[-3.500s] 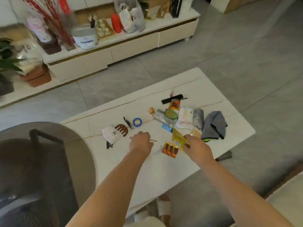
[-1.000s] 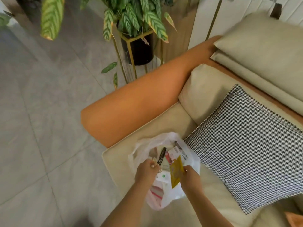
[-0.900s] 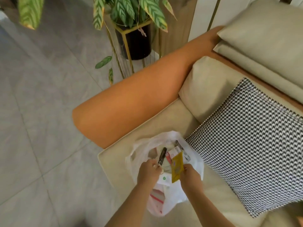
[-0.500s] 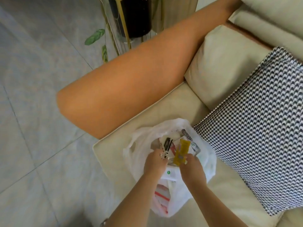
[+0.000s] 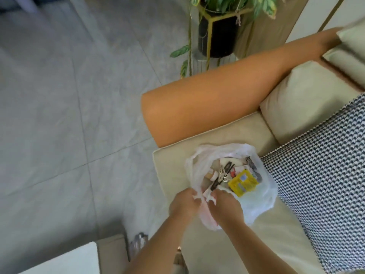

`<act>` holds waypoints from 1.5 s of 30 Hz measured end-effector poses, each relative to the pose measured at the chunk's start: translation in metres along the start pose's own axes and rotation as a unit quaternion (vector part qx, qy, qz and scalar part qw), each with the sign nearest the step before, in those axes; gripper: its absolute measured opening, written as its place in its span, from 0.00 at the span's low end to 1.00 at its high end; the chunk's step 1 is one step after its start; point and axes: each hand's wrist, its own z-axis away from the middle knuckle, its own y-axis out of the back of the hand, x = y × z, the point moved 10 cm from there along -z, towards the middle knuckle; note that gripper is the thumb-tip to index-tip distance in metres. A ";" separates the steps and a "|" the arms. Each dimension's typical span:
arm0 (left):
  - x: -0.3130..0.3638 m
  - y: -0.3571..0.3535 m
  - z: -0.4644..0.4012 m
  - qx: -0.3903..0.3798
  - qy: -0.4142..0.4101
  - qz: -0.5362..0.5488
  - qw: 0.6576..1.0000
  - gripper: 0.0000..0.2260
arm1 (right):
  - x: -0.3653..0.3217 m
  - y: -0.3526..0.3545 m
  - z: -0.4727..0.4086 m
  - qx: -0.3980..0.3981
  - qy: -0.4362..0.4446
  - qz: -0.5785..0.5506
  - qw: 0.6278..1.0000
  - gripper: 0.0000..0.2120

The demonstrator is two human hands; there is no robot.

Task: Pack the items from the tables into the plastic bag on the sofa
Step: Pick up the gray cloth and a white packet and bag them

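Note:
A white plastic bag [image 5: 262,196] lies open on the beige sofa seat [image 5: 235,246]. Inside it I see a yellow packet [image 5: 242,182], a small silver clip [image 5: 222,173], a black comb-like piece [image 5: 228,167] and several other small items. My left hand [image 5: 184,202] and my right hand [image 5: 227,204] sit side by side at the bag's near rim. Each pinches the thin plastic edge between curled fingers. Neither hand holds any item.
An orange sofa armrest [image 5: 217,99] runs behind the bag. A black-and-white patterned cushion [image 5: 324,175] lies right of it. A potted plant on a gold stand [image 5: 219,30] stands beyond the armrest. Grey tiled floor [image 5: 59,115] fills the left; a white table corner [image 5: 65,262] shows bottom left.
The yellow packet and the silver clip have left my hands and now lie inside the bag. Both hands have drawn back to the bag's near rim and taken hold of it.

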 end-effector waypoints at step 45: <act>-0.687 -0.147 0.403 0.191 0.415 0.354 0.816 0.17 | -0.306 -0.519 0.404 -0.203 0.519 0.400 0.728 0.29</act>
